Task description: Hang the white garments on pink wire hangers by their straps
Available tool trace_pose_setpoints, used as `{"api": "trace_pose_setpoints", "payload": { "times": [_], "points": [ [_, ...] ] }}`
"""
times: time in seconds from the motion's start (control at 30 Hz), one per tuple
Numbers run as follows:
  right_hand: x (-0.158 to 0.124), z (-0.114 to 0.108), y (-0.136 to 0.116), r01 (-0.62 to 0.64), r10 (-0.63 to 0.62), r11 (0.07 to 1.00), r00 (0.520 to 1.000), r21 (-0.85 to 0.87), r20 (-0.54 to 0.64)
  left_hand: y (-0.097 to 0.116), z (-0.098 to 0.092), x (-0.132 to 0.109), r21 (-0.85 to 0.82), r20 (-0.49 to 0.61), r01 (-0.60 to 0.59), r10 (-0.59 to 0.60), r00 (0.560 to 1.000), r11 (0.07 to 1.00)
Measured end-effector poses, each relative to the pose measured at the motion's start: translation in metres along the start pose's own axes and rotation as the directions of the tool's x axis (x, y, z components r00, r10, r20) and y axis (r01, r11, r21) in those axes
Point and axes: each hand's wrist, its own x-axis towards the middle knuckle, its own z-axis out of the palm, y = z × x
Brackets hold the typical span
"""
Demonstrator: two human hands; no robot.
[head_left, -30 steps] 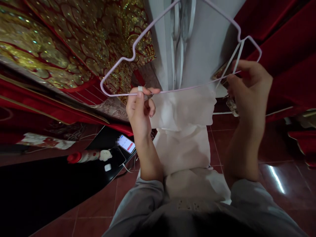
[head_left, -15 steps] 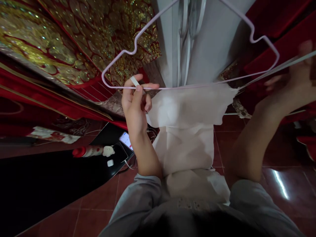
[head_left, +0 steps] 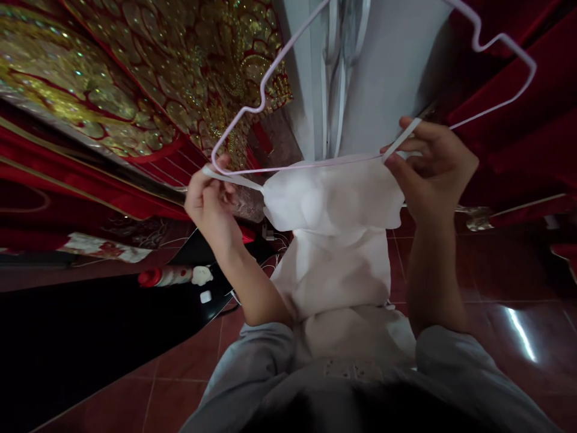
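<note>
A white garment [head_left: 338, 270] with thin straps hangs in front of me, its top edge at the bottom bar of a pale pink hanger [head_left: 262, 90]. At the hanger's lower left corner, my left hand [head_left: 211, 192] has its fingers closed on the left strap [head_left: 243, 180], which runs taut to the garment. My right hand [head_left: 435, 168] pinches the other white strap [head_left: 403, 138] beside the garment's upper right corner. It overlaps the hanger's bottom bar; whether it also grips the bar I cannot tell.
Gold-sequined red clothing [head_left: 216, 54] hangs at the left, and dark red fabric [head_left: 509, 138] at the right. Behind the hanger is a grey surface [head_left: 392, 66] with long handles. A black tabletop [head_left: 112, 325] at lower left carries a red-capped bottle [head_left: 166, 276] and a small white case [head_left: 205, 296].
My right hand has come inward from the far right, its strap now short and close to the hanger. My left hand has moved left, drawing its strap outward. The hanger has shifted right.
</note>
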Motion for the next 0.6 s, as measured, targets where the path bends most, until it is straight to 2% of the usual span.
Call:
{"api": "trace_pose_setpoints", "payload": {
  "times": [0.03, 0.1, 0.2, 0.3, 0.4, 0.5, 0.6],
  "points": [
    [-0.001, 0.0, 0.001, -0.016, 0.017, 1.0, 1.0, -0.005, 0.016, 0.0, -0.005, 0.004, 0.031, -0.043, -0.056, 0.057, 0.997, 0.998],
    [-0.002, 0.001, -0.001, -0.038, 0.038, 0.999, 0.998, -0.002, 0.045, 0.002, -0.011, 0.013, 0.032, -0.055, -0.116, 0.118, 0.991, 0.993],
    [-0.001, 0.005, -0.006, -0.018, 0.016, 0.999, 0.999, 0.05, 0.034, 0.012, -0.005, 0.024, -0.004, 0.068, -0.148, 0.148, 0.987, 0.989],
    [-0.003, 0.01, -0.008, 0.0, -0.002, 0.996, 1.0, 0.089, 0.026, 0.027, 0.014, 0.031, 0.09, 0.238, -0.254, 0.227, 0.944, 0.963],
    [-0.006, 0.013, -0.006, 0.006, -0.007, 0.998, 1.0, 0.068, 0.012, 0.039, 0.035, 0.038, 0.214, 0.359, -0.239, 0.152, 0.921, 0.947],
    [-0.009, 0.014, -0.003, 0.013, -0.013, 1.0, 1.0, 0.022, 0.008, 0.045, 0.048, 0.044, 0.278, 0.381, -0.14, 0.025, 0.924, 0.95],
    [-0.011, 0.013, 0.002, 0.005, -0.005, 1.0, 1.0, -0.006, 0.022, 0.048, 0.053, 0.045, 0.287, 0.416, -0.122, -0.009, 0.909, 0.95]
  ]
}}
